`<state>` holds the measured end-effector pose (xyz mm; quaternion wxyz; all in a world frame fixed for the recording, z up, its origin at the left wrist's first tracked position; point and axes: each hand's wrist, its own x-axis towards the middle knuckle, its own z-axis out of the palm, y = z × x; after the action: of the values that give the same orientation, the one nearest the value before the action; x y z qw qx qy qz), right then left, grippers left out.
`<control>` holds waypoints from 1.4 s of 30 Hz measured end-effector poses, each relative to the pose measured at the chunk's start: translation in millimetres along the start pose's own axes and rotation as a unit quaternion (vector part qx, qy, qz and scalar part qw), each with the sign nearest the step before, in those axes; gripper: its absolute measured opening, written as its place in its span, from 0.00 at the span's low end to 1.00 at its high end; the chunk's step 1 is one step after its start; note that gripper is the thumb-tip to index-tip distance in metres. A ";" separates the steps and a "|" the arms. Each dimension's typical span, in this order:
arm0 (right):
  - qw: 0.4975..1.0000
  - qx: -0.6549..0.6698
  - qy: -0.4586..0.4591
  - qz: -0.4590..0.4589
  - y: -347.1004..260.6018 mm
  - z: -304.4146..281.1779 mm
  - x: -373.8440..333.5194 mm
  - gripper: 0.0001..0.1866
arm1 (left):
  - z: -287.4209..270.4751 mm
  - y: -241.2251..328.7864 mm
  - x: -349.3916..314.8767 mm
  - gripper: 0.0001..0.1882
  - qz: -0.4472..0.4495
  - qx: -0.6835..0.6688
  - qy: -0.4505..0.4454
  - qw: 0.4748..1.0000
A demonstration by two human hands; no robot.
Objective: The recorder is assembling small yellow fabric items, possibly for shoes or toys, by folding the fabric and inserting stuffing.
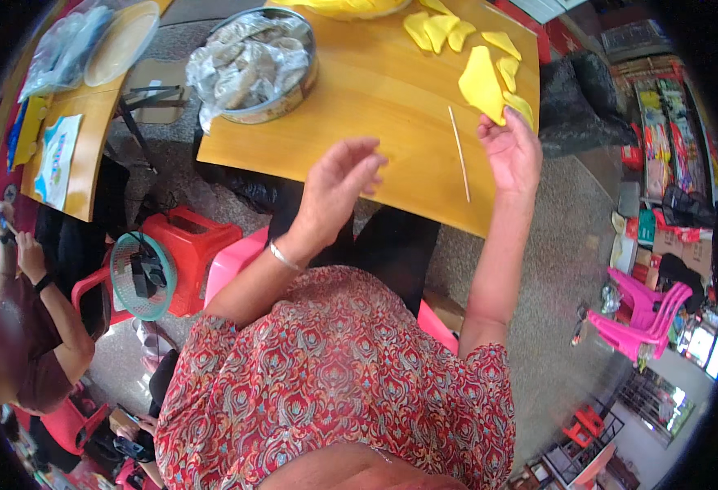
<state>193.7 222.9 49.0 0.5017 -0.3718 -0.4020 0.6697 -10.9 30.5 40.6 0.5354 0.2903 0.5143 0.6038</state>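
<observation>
Yellow pointed piece sits near the right edge of the table, its tip at the right hand, whose grip cannot be determined, while the left hand, grip relaxed and empty, overlies the front edge, bare surface separating the thin stick from a round tin of crumpled clear plastic.

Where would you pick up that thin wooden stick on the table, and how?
Probably around the middle of the stick, pinched across its long sides from above and slightly from the right. It is thin and straight and lies flat on the table, with bare tabletop along both sides, and the right hand is the nearer one.
</observation>
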 end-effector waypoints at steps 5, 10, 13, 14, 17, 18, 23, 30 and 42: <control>0.942 0.263 -0.091 0.189 16.2 23.9 -75.6 0.10 | 15.7 16.1 14.9 0.21 0.055 -0.079 -0.092 0.991; 0.850 0.387 -0.148 0.326 47.1 45.2 -108.5 0.11 | 6.7 12.3 9.0 0.24 0.082 -0.078 -0.114 0.987; 0.775 0.453 -0.182 0.400 57.8 58.4 -118.4 0.12 | 4.5 17.1 1.1 0.24 0.084 -0.198 -0.124 0.969; 0.751 0.479 -0.193 0.411 61.3 61.3 -121.1 0.12 | 0.7 19.3 -1.2 0.24 0.080 -0.208 -0.155 0.962; 0.727 0.498 -0.219 0.419 70.0 72.3 -126.5 0.12 | -8.8 23.1 -6.9 0.26 0.049 -0.192 -0.148 0.969; 0.740 0.479 -0.220 0.418 74.6 71.5 -127.7 0.12 | -11.2 22.0 -7.9 0.26 0.050 -0.191 -0.145 0.969; 0.751 0.457 -0.208 0.429 89.1 74.0 -133.8 0.13 | -20.8 10.5 -6.4 0.26 0.015 -0.232 -0.113 0.966; 0.973 -0.141 -0.151 0.099 81.4 85.3 -127.4 0.14 | -36.3 4.5 -3.6 0.24 0.002 -0.239 -0.038 0.970; 0.683 -0.466 -0.296 -0.479 95.2 230.1 -4.1 0.18 | -61.4 -6.3 -17.0 0.23 -0.071 -0.272 0.006 0.960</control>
<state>-48.3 164.4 54.8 0.3708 -0.0973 -0.9130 0.1397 -59.7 -5.3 19.6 0.6323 0.0932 0.3531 0.6832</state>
